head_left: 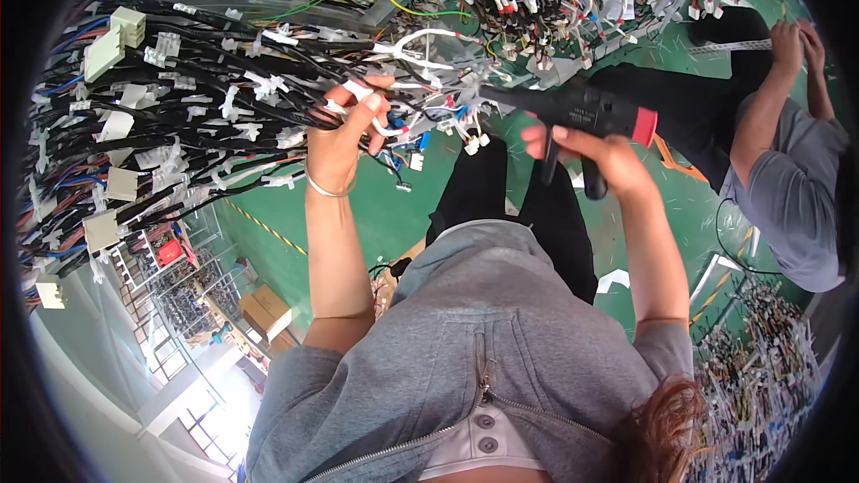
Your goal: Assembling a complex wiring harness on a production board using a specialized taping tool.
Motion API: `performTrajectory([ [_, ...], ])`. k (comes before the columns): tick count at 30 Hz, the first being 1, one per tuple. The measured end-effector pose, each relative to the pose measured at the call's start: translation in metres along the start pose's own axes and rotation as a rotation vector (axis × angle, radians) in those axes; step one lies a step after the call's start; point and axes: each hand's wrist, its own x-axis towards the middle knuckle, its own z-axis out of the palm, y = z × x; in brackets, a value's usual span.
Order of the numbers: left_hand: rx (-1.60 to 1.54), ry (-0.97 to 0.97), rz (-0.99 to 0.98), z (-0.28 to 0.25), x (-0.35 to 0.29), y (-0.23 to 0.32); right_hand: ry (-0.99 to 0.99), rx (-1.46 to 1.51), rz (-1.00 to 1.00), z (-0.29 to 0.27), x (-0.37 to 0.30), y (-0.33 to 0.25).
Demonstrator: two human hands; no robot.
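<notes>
My right hand (pixel 604 154) is wrapped round the handle and trigger of a black pistol-shaped cable tie gun (pixel 577 109) with a red knob at its rear. The gun's narrow nose points left, at the ends of the hanging wires. Across from it, my left hand (pixel 349 125), with a bangle at the wrist, has its fingers closed on a black and white wire harness (pixel 385 89). White wires with red tips (pixel 429 61) fan out just beyond those fingers. Whether a tie sits in the gun's nose is too small to tell.
Dense rows of black wire harnesses (pixel 224 89) with white connectors and tags hang at the left. More wire bundles (pixel 510 0) hang at the far side. At the right a co-worker (pixel 778 161) in grey is close by. Boxes (pixel 266 311) stand at the lower left.
</notes>
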Motion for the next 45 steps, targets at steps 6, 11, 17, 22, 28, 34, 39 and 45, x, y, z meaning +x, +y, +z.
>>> performTrajectory([
  [6,0.08,-0.049,0.08,-0.006,-0.002,-0.002,-0.161,0.017,0.117,-0.001,0.056,-0.041],
  [11,0.05,-0.128,0.13,-0.009,0.0,0.0,-0.267,0.067,0.28,-0.006,0.073,-0.053],
  [17,0.046,-0.209,0.176,-0.011,0.003,0.001,-0.44,0.134,0.361,-0.02,0.093,-0.05],
  [22,-0.002,-0.231,0.166,-0.017,0.003,-0.001,-0.484,0.149,0.386,-0.026,0.1,-0.049],
  [28,-0.015,-0.257,0.163,-0.014,0.006,0.002,-0.458,0.06,0.351,-0.016,0.086,-0.06],
  [34,-0.022,-0.285,0.183,-0.018,0.008,-0.001,-0.454,0.099,0.379,-0.026,0.089,-0.055],
  [39,-0.015,-0.304,0.17,-0.019,0.008,-0.001,-0.469,0.119,0.421,-0.018,0.099,-0.055],
  [45,-0.036,-0.364,0.156,-0.024,0.009,-0.001,-0.503,0.108,0.453,-0.018,0.105,-0.057],
])
